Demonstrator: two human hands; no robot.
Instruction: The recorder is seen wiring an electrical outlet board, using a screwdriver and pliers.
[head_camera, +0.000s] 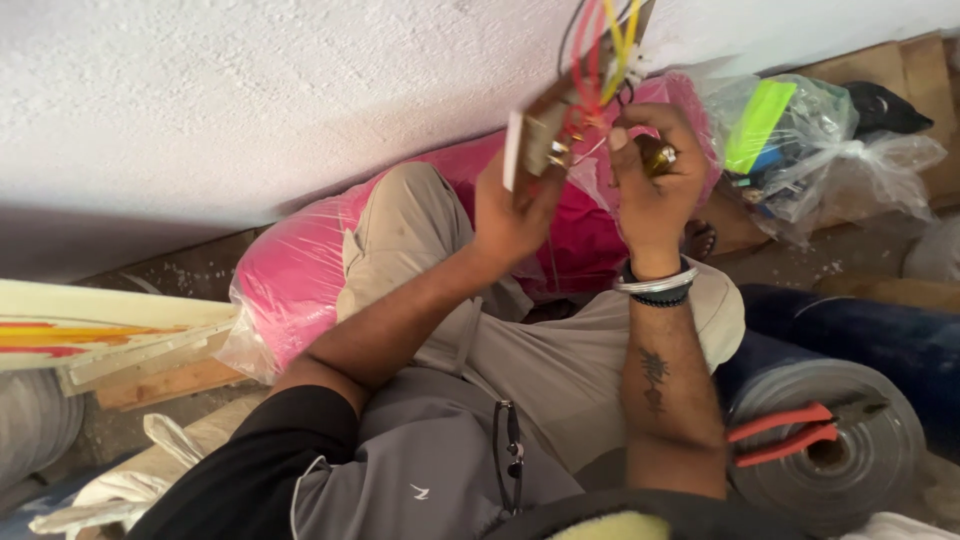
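white rectangular switch plate with brass terminals (535, 135) gripped in my left hand (510, 215), long axis upright near wall. right hand (650, 185) just beside it, fingers pinching red and yellow wires (600, 50) at terminals.

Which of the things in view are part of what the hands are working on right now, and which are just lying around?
In hand:
- left hand holding the switch plate
- right hand at the red and yellow wires

Lying about:
- red-handled pliers on a grey roll
- pink bundle in clear plastic
- clear bag with a green item
- wooden boards
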